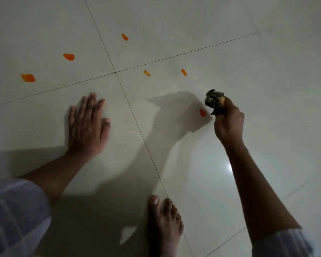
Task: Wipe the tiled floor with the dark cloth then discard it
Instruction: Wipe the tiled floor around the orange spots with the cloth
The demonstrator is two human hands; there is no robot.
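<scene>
- Right hand (228, 123): raised above the tiled floor (174, 25), fingers curled tight around the dark cloth (214, 102). Cloth is bunched into a wad and sticks out of the top of the fist; whether it touches the floor cannot be told.
- Left hand (87, 125): palm flat on the floor, fingers straight and slightly spread, holding nothing. Forearm runs back to a light striped sleeve (13, 216) at lower left.
- Floor: pale glossy tiles, dark grout lines crossing at upper centre.
- Orange spots on the tiles, six noted: nearest spot (202, 112) lies just beside the cloth, to its left, inside the shadow of the right hand. A small smear (183, 72) and a broken pair of drops (147, 73) lie farther up on the same tile. Larger blobs at far left (28, 78) and left of centre (69, 56); one more streak (124, 37) near the top.
- A bare foot (165, 219) stands at bottom centre, toes pointing up-frame, on a grout line.
- Bright glare patch on the tile beside the right forearm.
</scene>
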